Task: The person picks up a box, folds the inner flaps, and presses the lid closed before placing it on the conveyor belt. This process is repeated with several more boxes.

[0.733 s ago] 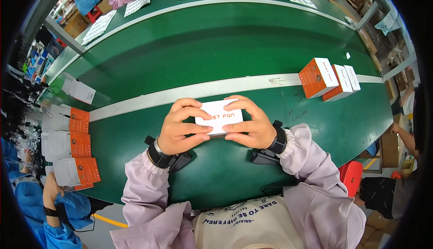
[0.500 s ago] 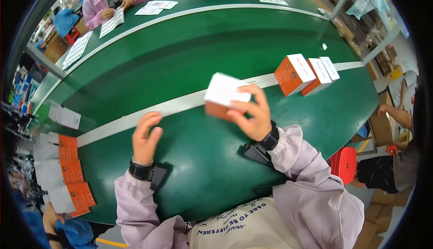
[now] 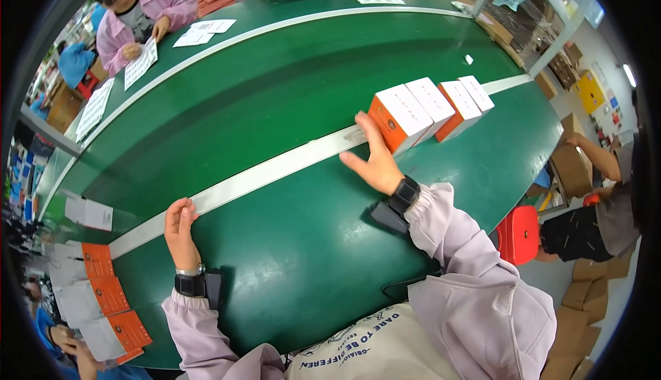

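My right hand (image 3: 377,165) is open, with thumb and fingers apart and nothing in it. Its fingertips are close beside an orange-and-white box (image 3: 392,130), at the left end of a short row on the pale strip; whether they touch it I cannot tell. A second box (image 3: 430,101) stands against that one. Just to their right is another pair, a box (image 3: 459,101) and a narrower-looking box (image 3: 477,94). My left hand (image 3: 181,237) hovers over the green table, empty, its fingers loosely extended. Both wrists carry black straps with small devices.
The green table (image 3: 289,263) has a pale strip (image 3: 275,179) across it. Several orange-and-white boxes (image 3: 107,294) line its left edge, near a white box (image 3: 88,212). Printed sheets (image 3: 141,63) and people are on the far side. A red stool (image 3: 518,235) stands at right.
The box that was in my right hand now stands at the row's left end, released. My left hand has moved left, and the whole view has shifted somewhat.
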Available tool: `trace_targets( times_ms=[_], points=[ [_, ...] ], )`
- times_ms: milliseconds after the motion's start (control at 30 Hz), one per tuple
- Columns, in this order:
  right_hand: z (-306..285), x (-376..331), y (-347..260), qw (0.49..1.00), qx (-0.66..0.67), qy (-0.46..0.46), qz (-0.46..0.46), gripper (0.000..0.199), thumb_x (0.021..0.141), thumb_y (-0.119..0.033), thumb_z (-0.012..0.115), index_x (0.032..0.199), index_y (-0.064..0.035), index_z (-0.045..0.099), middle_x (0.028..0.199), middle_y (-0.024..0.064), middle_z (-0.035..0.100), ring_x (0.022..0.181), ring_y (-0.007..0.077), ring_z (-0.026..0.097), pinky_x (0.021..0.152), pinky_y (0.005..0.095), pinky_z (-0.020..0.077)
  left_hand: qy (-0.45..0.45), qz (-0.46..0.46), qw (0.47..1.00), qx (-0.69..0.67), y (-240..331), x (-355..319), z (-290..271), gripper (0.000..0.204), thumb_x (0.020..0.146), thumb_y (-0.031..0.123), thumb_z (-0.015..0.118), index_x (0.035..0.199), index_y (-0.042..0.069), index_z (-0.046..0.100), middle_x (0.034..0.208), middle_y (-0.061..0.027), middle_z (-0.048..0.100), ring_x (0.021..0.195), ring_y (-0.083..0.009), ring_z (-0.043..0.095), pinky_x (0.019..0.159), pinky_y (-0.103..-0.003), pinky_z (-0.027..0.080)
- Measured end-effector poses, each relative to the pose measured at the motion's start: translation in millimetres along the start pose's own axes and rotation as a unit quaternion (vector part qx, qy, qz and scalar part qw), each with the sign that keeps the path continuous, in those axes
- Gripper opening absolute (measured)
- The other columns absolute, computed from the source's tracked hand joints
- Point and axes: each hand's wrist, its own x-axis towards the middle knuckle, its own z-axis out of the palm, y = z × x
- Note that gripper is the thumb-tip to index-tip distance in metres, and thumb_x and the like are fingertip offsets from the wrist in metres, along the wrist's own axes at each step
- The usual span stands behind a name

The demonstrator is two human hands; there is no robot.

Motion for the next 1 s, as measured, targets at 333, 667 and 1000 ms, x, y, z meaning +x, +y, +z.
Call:
trace_targets(
  times_ms=[333, 667, 1000],
  points=[
    [-22.3, 24.2, 69.2, 0.959, 0.177, 0.166, 0.144, 0.039, 0.077, -0.010, 0.054, 0.113, -0.0012, 0.041, 0.110, 0.0113, 0.048, 0.104, 0.0201, 0.045, 0.088, 0.0294, 0.0347, 0.028, -0.018, 0.999, -0.008, -10.6, 4.6, -24.0, 0.023, 0.084, 0.016, 0.046, 0.103, 0.002, 0.049, 0.099, -0.0070, 0.052, 0.086, -0.0134, 0.050, 0.073, -0.025, 0.042],
    [-150.8, 5.4, 236.2, 0.921, 0.225, 0.251, 0.196, 0.025, 0.083, -0.019, 0.049, 0.101, -0.0023, 0.052, 0.089, 0.0065, 0.055, 0.083, 0.0156, 0.054, 0.069, 0.0250, 0.0451, 0.146, -0.007, 0.989, -0.021, -35.6, 32.5, -69.3, 0.022, 0.081, 0.017, 0.051, 0.100, 0.005, 0.051, 0.094, -0.0054, 0.054, 0.081, -0.0126, 0.051, 0.069, -0.025, 0.044],
    [-115.0, 15.8, 219.9, 0.984, -0.024, 0.091, 0.151, 0.018, 0.083, -0.017, 0.050, 0.086, 0.0002, 0.054, 0.085, 0.0028, 0.055, 0.081, 0.0107, 0.050, 0.075, 0.0208, 0.0376, 0.410, 0.165, 0.897, -0.001, -41.6, 67.9, -143.2, 0.040, 0.076, 0.015, 0.057, 0.110, 0.004, 0.040, 0.098, -0.0061, 0.050, 0.081, -0.0173, 0.050, 0.069, -0.030, 0.044]
  ],
)
